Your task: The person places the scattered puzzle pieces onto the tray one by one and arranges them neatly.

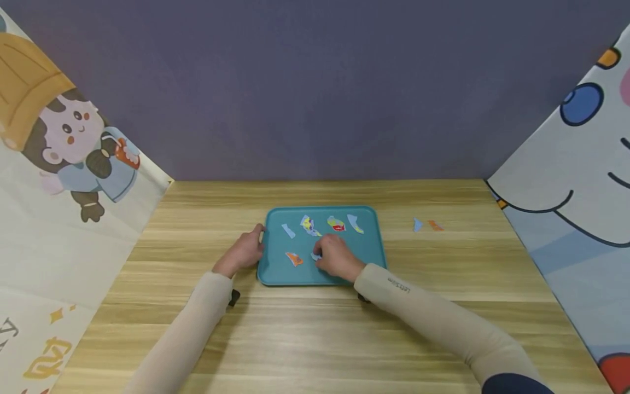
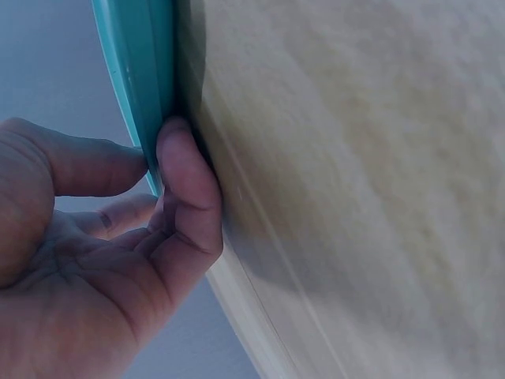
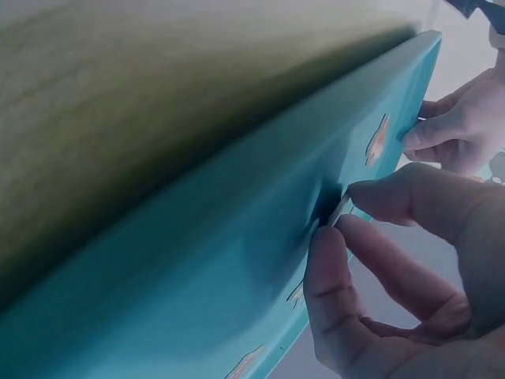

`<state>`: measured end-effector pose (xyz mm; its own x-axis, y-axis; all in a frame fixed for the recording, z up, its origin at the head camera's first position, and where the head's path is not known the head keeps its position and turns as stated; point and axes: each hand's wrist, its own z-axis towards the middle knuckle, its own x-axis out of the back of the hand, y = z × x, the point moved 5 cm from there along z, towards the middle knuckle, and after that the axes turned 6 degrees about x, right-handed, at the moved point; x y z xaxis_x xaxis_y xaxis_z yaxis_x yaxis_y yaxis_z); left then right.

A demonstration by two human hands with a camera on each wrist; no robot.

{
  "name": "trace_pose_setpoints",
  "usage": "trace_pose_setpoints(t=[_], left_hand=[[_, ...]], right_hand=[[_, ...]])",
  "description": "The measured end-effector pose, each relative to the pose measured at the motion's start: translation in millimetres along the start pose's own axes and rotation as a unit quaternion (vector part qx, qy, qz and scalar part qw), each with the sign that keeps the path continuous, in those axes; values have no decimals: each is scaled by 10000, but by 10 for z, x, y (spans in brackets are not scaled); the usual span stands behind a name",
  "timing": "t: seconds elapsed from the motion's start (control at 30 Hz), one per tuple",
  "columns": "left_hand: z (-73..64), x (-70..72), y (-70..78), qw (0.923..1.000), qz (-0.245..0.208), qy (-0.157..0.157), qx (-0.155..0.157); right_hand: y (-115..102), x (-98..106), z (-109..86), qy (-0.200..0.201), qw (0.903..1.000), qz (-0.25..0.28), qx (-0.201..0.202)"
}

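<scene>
A teal tray (image 1: 275, 276) lies on the wooden table. My left hand (image 1: 243, 251) grips its left edge; in the left wrist view the thumb lies against the rim and the fingers curl beneath it. Low over the tray's middle, my right hand (image 1: 339, 258) pinches a small pale-blue piece (image 1: 315, 256), seen edge-on between thumb and fingers in the right wrist view. On the tray are irregular flat printed pieces: an orange one (image 1: 294, 259), a pale-blue strip (image 1: 288, 231), a yellow-and-blue one (image 1: 309, 224), a red-and-green one (image 1: 337, 223) and a curved pale one (image 1: 355, 223).
Right of the tray, a blue piece (image 1: 417, 224) and an orange piece (image 1: 435, 225) lie on the table (image 1: 305, 339). A dark purple-grey wall (image 1: 315, 98) rises behind it. Cartoon-printed panels (image 1: 59, 246) flank both sides.
</scene>
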<state>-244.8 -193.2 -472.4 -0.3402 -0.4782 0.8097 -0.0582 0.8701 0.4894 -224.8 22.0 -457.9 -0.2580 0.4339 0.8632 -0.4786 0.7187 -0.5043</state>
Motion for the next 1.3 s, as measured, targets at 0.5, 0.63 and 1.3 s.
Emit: trace_pose_setpoints(t=[0.5, 0.63, 1.3], left_hand=[[7, -20, -20, 10000, 21, -14, -38], [11, -19, -22, 10000, 1, 11, -17], [-19, -6, -4, 10000, -15, -5, 14]], right_hand=[[77, 61, -75, -170, 9997, 145, -134], [186, 209, -142, 156, 9988, 318, -333], [1080, 1043, -657, 1250, 9860, 477, -999]])
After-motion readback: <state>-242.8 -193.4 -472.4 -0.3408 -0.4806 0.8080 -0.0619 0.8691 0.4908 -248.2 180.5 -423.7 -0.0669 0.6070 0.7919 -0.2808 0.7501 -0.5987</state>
